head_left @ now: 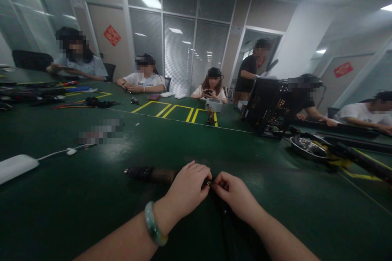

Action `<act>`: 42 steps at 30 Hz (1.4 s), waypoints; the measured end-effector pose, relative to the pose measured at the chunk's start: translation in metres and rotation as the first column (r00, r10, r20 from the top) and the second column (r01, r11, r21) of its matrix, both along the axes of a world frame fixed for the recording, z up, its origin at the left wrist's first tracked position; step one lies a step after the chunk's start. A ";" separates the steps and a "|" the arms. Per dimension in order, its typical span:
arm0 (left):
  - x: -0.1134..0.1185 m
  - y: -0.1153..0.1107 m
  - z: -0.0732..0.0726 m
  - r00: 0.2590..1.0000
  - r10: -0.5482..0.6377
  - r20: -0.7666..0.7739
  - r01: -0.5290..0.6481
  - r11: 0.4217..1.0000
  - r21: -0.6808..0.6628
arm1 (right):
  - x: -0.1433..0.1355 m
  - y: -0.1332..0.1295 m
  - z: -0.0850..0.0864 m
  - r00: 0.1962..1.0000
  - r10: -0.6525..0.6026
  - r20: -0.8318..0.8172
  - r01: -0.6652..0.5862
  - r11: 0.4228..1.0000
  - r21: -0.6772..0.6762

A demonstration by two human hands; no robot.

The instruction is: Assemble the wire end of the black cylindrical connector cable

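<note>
My left hand [190,185], with a green bangle [153,224] on the wrist, is closed around the near end of a dark electric screwdriver [153,174]. The tool lies across the green table, its metal tip pointing left. Close beside it, my right hand [231,189] pinches with thumb and forefinger at the tool's right end. A small metallic glint shows between the two hands. What the right fingers hold is mostly hidden. A dark cable [225,212] runs below the right hand toward the near table edge.
A black computer case [266,108] stands at the right, near a metal bowl of small parts [308,147]. A white power adapter [18,167] lies left. Cables and tools [33,94] are piled far left. Yellow tape [177,108] marks the table. Several people sit or stand around it.
</note>
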State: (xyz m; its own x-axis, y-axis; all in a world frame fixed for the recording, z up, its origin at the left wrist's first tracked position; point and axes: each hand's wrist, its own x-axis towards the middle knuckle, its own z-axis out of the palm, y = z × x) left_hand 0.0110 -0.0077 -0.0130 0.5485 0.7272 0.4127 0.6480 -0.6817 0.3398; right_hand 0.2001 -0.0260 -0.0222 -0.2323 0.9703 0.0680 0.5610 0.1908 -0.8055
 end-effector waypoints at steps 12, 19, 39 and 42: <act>0.000 -0.001 0.001 1.000 -0.002 0.008 0.002 1.000 -0.008 | 0.000 0.000 0.003 1.000 -0.010 0.019 0.010 1.000 0.005; 0.000 -0.001 0.001 1.000 -0.001 -0.007 0.001 1.000 -0.014 | 0.000 -0.001 0.004 1.000 0.002 0.000 -0.002 1.000 -0.008; -0.001 -0.002 0.004 0.999 -0.013 -0.036 0.012 0.999 -0.041 | 0.002 0.001 -0.001 1.000 -0.016 -0.012 0.016 1.000 -0.003; -0.001 -0.002 0.003 1.000 -0.012 -0.024 0.011 0.999 -0.041 | 0.002 0.001 -0.001 1.000 -0.006 -0.022 0.006 1.000 -0.022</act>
